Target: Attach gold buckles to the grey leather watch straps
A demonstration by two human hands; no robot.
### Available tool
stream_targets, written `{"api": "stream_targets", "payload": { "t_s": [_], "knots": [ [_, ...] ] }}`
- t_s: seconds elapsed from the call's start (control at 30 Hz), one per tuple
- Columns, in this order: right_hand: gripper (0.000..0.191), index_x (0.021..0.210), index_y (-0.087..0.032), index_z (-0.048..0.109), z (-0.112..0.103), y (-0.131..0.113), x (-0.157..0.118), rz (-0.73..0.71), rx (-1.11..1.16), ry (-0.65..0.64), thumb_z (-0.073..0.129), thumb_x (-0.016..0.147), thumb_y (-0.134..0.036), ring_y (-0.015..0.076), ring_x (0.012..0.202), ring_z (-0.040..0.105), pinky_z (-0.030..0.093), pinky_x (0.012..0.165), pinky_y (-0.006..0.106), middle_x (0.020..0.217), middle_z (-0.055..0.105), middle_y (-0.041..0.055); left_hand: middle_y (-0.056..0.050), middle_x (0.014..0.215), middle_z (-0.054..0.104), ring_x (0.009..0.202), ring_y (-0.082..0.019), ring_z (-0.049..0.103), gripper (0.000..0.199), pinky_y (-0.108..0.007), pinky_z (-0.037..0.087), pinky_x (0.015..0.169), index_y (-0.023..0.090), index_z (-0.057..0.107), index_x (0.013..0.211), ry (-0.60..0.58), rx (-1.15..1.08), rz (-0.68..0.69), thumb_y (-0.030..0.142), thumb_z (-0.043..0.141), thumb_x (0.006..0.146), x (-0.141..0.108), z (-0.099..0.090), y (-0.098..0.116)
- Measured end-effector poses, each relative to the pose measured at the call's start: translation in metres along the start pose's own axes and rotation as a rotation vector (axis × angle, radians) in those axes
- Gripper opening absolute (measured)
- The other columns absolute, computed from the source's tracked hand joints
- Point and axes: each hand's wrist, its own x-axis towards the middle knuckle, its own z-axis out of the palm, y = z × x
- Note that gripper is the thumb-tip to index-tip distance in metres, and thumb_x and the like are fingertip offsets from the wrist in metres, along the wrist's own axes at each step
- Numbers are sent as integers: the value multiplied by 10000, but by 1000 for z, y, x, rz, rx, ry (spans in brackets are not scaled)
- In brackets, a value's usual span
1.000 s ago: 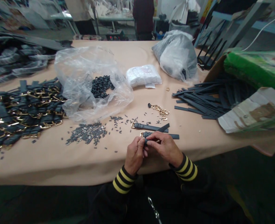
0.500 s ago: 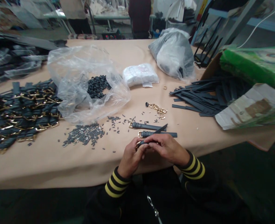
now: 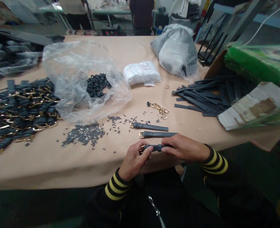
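Observation:
A dark strap with a gold buckle is stretched level between my hands, close to the table's front edge. My left hand pinches its buckle end between thumb and fingers. Closed on the strap farther right is my right hand, which covers its other end. Just beyond lie two similar buckled straps, a nearer one and a farther one, buckles to the left. Past those sits a small heap of gold buckles with a black loop at its left end.
Small dark pieces lie piled left of my hands. Behind them, a clear plastic bag holds black loops. Finished-looking buckled straps heap at far left. Loose dark strips spill from a green box. A white packet stands mid-table.
My right hand has moved right along the strap, away from my left hand. The strap's free end, which slanted up to the right, now lies level. My left hand keeps its hold.

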Motion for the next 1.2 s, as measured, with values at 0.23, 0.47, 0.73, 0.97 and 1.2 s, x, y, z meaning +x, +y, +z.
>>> {"api": "stream_targets", "payload": {
  "t_s": [0.23,0.47,0.73,0.97,1.2],
  "knots": [
    [189,704,-146,545,-1,-4,2,-88,202,-89,411,829,-99,91,525,530,383,540,200,617,602,3,49,498,492,423,-70,436,180,-181,364,430,158,518,742,7,96,32,330,521,795,2,5,5],
    [225,602,-157,480,13,3,5,-85,206,49,453,826,-146,82,484,440,326,497,198,527,497,-28,33,525,517,430,-81,450,179,-187,363,422,168,528,728,28,151,59,338,522,788,4,5,2],
    [237,618,-140,494,14,8,7,-47,288,23,473,837,-230,68,494,400,295,463,174,523,441,-45,30,568,545,397,-60,444,207,-183,362,416,158,502,777,-62,-5,27,358,476,825,0,6,2],
    [200,662,-143,545,11,8,10,-154,243,66,455,836,-189,73,501,366,276,471,190,539,415,-49,51,523,518,376,-59,437,195,-177,358,393,164,495,769,122,-27,49,355,499,809,4,15,4],
    [147,655,-128,530,19,11,12,-74,407,34,485,782,-185,62,495,358,278,461,175,537,390,-59,53,524,520,376,-51,436,197,-170,352,401,165,473,747,25,-3,33,346,471,825,8,10,6]
  ]
}}
